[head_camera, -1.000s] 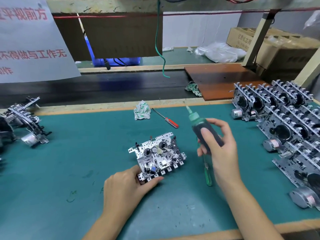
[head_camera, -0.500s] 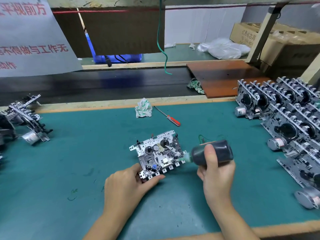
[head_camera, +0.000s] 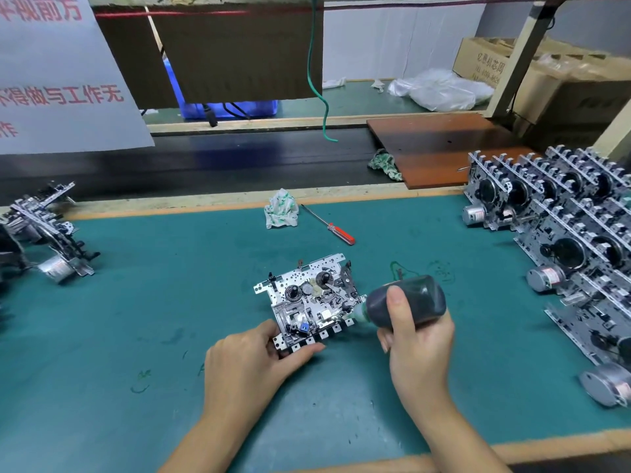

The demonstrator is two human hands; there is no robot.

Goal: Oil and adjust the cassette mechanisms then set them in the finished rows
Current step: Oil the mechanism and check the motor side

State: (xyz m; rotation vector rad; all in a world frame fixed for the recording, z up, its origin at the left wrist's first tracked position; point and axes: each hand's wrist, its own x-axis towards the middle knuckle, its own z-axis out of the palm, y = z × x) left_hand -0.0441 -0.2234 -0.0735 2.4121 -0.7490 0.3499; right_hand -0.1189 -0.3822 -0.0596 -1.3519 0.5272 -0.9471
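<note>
Desk (head_camera: pixel 102 336): green mat with a wood edge, carrying everything below.
Finished rows (head_camera: pixel 566 240): mechanisms stand on edge in ranks at the right of the desk, motors toward the person, well apart from the work spot.
Waiting pile (head_camera: pixel 44 233): more mechanisms lie heaped at the far left edge.
Mechanism (head_camera: pixel 310 302): 1 unit lies flat at the middle of the desk, face up, its long axis running from near-left to far-right; its key tabs point toward the person.
Right hand (head_camera: pixel 416 339): fingers and thumb wrap the oil bottle, thumb on top; it sits just right of the mechanism.
Left hand (head_camera: pixel 252 363): thumb and fingers pinch the mechanism's near-left corner, pinning it to the desk.
Bottle (head_camera: pixel 409 302): dark body lying almost level, long axis left to right, base to the right, green nozzle at the mechanism's right edge, seemingly touching it; the tip itself is too small to tell.
Key relation: the mechanism lies left of the right hand, and the nozzle points along that line straight into its right side, so oiling looks to be the step in hand.
Next move, as a judgement: the finished rows lie to the right, so the right hand is nearer them but is busy with the bottle; the left hand already has the grip.
Screwdriver (head_camera: pixel 329 225): red handle, lying beyond the mechanism, untouched.
Rag (head_camera: pixel 281 213): crumpled, just left of the screwdriver.
</note>
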